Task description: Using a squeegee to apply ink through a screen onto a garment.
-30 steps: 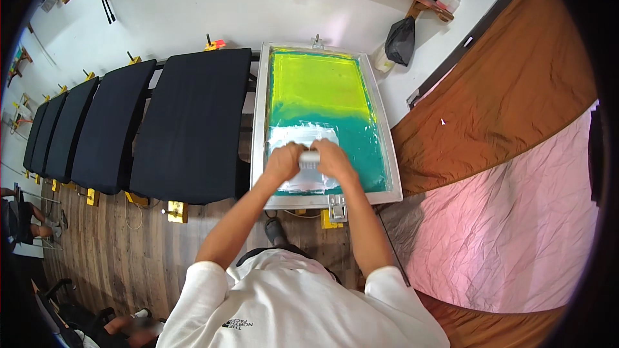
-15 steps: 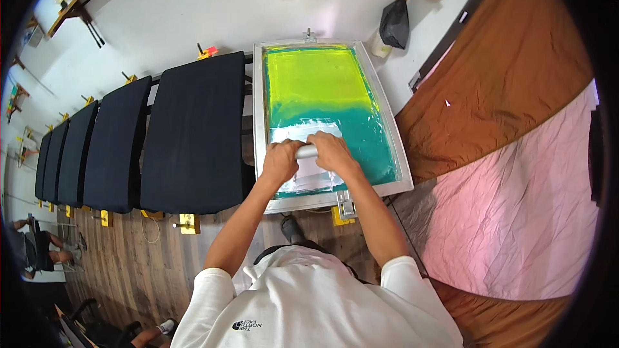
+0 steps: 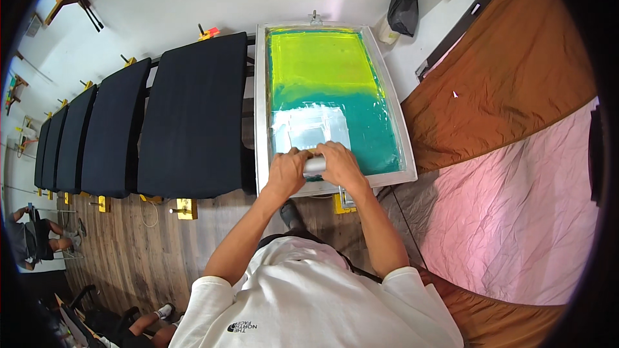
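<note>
A screen-printing frame (image 3: 402, 125) with pale metal sides lies in front of me, its mesh teal (image 3: 366, 130) with a yellow-green area (image 3: 322, 58) at the far half. White ink (image 3: 302, 125) covers a patch on the near left of the mesh. My left hand (image 3: 287, 171) and my right hand (image 3: 340, 166) are closed side by side around a squeegee (image 3: 314, 167) with a silvery handle, near the frame's close edge. My hands and the handle hide its blade.
Several black padded boards (image 3: 193, 116) stand in a row to the left, with yellow blocks (image 3: 186, 209) below. Brown and pink sheeting (image 3: 516, 212) hangs on the right. A dark bag (image 3: 403, 11) hangs by the wall. Another person (image 3: 42, 235) is at the far left.
Both hands have drawn the squeegee toward me, closer to the frame's near edge. More of the white ink patch shows beyond it. The view has shifted slightly.
</note>
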The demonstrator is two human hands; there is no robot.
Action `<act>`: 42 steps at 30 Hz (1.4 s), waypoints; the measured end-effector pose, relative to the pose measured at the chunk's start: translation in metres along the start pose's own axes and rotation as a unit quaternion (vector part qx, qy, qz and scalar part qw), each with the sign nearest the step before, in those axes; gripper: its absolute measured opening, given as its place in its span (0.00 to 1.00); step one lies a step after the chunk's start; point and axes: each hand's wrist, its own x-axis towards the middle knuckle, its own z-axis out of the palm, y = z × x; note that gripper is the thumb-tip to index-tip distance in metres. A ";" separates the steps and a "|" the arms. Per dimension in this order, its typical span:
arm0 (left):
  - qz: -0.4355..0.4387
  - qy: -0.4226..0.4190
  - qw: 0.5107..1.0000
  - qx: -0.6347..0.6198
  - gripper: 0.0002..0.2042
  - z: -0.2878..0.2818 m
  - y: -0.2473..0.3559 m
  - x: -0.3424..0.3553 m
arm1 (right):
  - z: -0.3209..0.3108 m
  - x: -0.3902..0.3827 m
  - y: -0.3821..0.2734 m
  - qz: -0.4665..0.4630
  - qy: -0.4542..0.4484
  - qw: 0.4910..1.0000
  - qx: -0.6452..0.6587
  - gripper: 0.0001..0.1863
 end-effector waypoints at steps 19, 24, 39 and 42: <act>0.042 0.131 0.990 -0.038 0.19 0.016 -0.002 -0.014 | 0.009 -0.018 0.000 -0.027 0.023 0.999 -0.003 0.26; 0.001 -0.027 0.998 -0.057 0.16 -0.018 0.009 -0.010 | -0.018 -0.010 -0.007 -0.035 -0.065 0.997 -0.029 0.17; -0.041 0.001 0.999 -0.015 0.14 -0.005 -0.031 0.066 | -0.020 0.073 0.012 0.045 -0.046 0.998 -0.022 0.19; -0.043 0.001 0.999 -0.005 0.14 -0.003 -0.023 0.056 | -0.016 0.061 0.011 0.050 -0.041 0.998 -0.019 0.19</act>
